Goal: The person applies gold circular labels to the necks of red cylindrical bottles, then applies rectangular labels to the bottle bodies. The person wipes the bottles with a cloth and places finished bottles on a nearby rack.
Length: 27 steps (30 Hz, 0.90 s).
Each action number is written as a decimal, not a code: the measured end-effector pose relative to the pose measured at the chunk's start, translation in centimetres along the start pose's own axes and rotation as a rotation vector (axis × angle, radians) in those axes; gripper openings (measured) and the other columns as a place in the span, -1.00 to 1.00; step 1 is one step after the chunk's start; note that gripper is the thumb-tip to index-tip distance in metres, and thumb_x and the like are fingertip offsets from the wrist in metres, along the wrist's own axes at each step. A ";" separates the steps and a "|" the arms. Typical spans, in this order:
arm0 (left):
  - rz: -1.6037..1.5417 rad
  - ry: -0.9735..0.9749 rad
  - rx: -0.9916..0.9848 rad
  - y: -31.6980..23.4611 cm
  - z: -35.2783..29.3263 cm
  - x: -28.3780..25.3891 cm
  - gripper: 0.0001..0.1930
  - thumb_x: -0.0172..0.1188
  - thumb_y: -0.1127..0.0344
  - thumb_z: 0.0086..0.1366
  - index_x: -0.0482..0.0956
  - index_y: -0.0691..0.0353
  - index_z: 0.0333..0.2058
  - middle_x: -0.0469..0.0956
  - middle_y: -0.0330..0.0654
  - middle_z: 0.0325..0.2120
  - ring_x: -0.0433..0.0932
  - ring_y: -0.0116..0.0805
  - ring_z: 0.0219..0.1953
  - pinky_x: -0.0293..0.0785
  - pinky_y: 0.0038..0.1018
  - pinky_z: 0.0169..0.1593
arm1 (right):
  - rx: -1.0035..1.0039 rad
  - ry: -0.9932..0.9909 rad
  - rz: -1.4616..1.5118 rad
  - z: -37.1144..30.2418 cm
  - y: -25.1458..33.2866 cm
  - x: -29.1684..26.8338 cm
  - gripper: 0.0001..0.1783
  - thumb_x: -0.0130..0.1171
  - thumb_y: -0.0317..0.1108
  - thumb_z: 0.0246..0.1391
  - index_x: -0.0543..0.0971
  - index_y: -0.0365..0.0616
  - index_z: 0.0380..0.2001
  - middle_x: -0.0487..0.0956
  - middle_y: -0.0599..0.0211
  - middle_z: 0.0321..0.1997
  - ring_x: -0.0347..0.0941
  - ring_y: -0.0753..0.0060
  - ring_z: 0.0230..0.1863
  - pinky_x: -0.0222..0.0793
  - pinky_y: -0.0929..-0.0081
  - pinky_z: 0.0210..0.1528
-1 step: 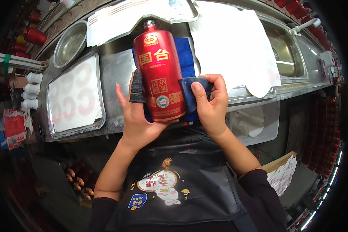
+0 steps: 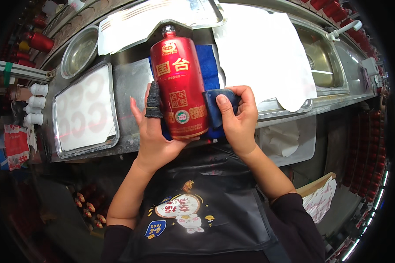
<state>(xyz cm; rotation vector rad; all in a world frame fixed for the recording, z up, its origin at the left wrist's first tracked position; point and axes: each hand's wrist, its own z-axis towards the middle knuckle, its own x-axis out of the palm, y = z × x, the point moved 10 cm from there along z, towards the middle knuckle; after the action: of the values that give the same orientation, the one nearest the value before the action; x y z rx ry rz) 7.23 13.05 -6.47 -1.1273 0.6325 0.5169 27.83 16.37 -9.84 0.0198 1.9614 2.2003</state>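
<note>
A red bottle (image 2: 178,83) with gold print and a dark cap stands out in front of me, its neck pointing away. My left hand (image 2: 151,147) supports it at the base and left side. One left finger wears a dark cloth sleeve (image 2: 154,101); another finger sticks out free. Between thumb and fingers, my right hand (image 2: 240,129) grips a dark blue flat pad (image 2: 215,107) at the bottle's lower right side. Whether the pad presses on the bottle, I cannot tell. Behind the bottle lies a blue cloth (image 2: 209,65) on the metal counter.
On the left are a tray (image 2: 113,98) with a white sheet and a round metal bowl (image 2: 66,59). White sheets (image 2: 259,52) cover the counter to the right, beside a sink (image 2: 322,81). A clear bin (image 2: 309,140) sits below the counter edge.
The bottle has shifted very slightly to the left, together with my left hand. My right hand and the blue pad have hardly moved.
</note>
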 end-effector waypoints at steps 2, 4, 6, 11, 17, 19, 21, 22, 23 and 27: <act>-0.024 -0.018 -0.043 0.6 -0.2 -0.3 0.18 0.62 -0.03 -0.11 0.14 0.36 0.38 0.25 0.14 0.36 -0.04 0.15 0.52 -0.49 0.29 0.42 | 0.022 0.044 -0.075 0.2 0.7 -0.2 -0.72 0.29 -0.30 0.27 0.45 -0.26 -0.17 0.57 0.31 -0.33 0.46 0.58 -0.29 0.42 0.57 -0.22; -0.033 0.009 -0.023 0.7 -0.1 0.0 0.15 0.57 -0.09 -0.04 0.13 0.34 0.39 0.18 0.15 0.39 -0.13 0.17 0.54 -0.47 0.31 0.42 | 0.062 0.010 -0.031 -0.2 1.8 -0.6 -0.75 0.29 -0.35 0.26 0.45 -0.26 -0.19 0.56 0.34 -0.29 0.46 0.60 -0.29 0.42 0.60 -0.22; 0.007 0.039 -0.033 1.2 -0.1 0.3 0.13 0.54 -0.12 0.00 0.13 0.34 0.39 0.16 0.16 0.39 -0.13 0.17 0.54 -0.46 0.30 0.42 | -0.037 -0.027 0.150 -0.8 3.9 -0.5 -0.77 0.30 -0.39 0.25 0.46 -0.25 -0.19 0.55 0.35 -0.26 0.46 0.60 -0.28 0.42 0.61 -0.22; -0.014 0.019 -0.026 1.4 -0.1 0.3 0.07 0.51 -0.14 0.03 0.20 0.34 0.36 0.15 0.20 0.39 -0.10 0.16 0.53 -0.44 0.30 0.42 | -0.195 -0.002 -0.082 -0.1 5.6 0.6 -0.75 0.30 -0.35 0.26 0.46 -0.23 -0.17 0.53 0.34 -0.23 0.46 0.56 -0.26 0.42 0.60 -0.19; -0.030 0.009 -0.019 1.2 -0.1 0.1 0.05 0.51 -0.11 0.03 0.21 0.33 0.36 0.17 0.20 0.38 -0.04 0.17 0.52 -0.39 0.32 0.41 | -0.422 0.088 0.036 -0.5 8.3 1.2 -0.75 0.34 -0.42 0.20 0.48 -0.21 -0.16 0.50 0.34 -0.22 0.44 0.54 -0.21 0.40 0.59 -0.15; -0.071 -0.028 -0.043 1.3 0.0 0.1 0.00 0.51 -0.09 0.04 0.25 0.33 0.34 0.19 0.18 0.37 -0.03 0.18 0.51 -0.37 0.34 0.41 | -0.289 0.002 -0.093 -0.1 7.7 0.9 -0.78 0.30 -0.42 0.24 0.48 -0.22 -0.16 0.50 0.33 -0.24 0.42 0.54 -0.20 0.40 0.58 -0.15; -0.051 -0.072 -0.031 0.9 -0.2 -0.1 -0.05 0.51 -0.05 0.05 0.30 0.34 0.30 0.24 0.16 0.34 -0.02 0.18 0.51 -0.33 0.35 0.40 | -0.109 -0.070 -0.005 0.5 6.5 0.2 -0.80 0.26 -0.41 0.28 0.47 -0.23 -0.15 0.52 0.34 -0.23 0.42 0.56 -0.21 0.40 0.56 -0.14; -0.047 -0.094 -0.037 0.8 -0.3 -0.2 -0.08 0.51 -0.03 0.05 0.32 0.34 0.28 0.26 0.14 0.33 -0.01 0.18 0.51 -0.32 0.36 0.40 | -0.112 -0.064 0.070 0.7 6.7 0.3 -0.79 0.26 -0.42 0.27 0.46 -0.24 -0.14 0.52 0.35 -0.21 0.43 0.57 -0.20 0.39 0.57 -0.11; -0.074 -0.132 -0.025 0.5 -0.5 -0.5 -0.14 0.53 0.06 0.03 0.36 0.33 0.25 0.33 0.12 0.29 0.05 0.18 0.49 -0.28 0.38 0.40 | -0.187 0.084 0.021 0.9 7.5 1.8 -0.79 0.26 -0.42 0.27 0.46 -0.24 -0.13 0.52 0.36 -0.21 0.43 0.57 -0.19 0.39 0.58 -0.09; -0.029 -0.320 0.056 -1.3 -1.4 -2.5 0.01 0.53 0.15 0.05 0.16 0.38 0.39 0.26 0.08 0.37 0.24 0.07 0.42 -0.26 0.25 0.46 | -0.188 -0.058 -0.143 1.7 6.8 0.8 -0.71 0.36 -0.46 0.18 0.49 -0.26 -0.11 0.52 0.35 -0.22 0.42 0.60 -0.22 0.39 0.61 -0.12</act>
<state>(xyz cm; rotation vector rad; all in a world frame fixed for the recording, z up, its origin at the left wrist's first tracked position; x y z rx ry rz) 6.06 11.13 -4.32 -0.9732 0.3502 0.6350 26.37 17.46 -2.99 -0.0810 1.6642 2.2530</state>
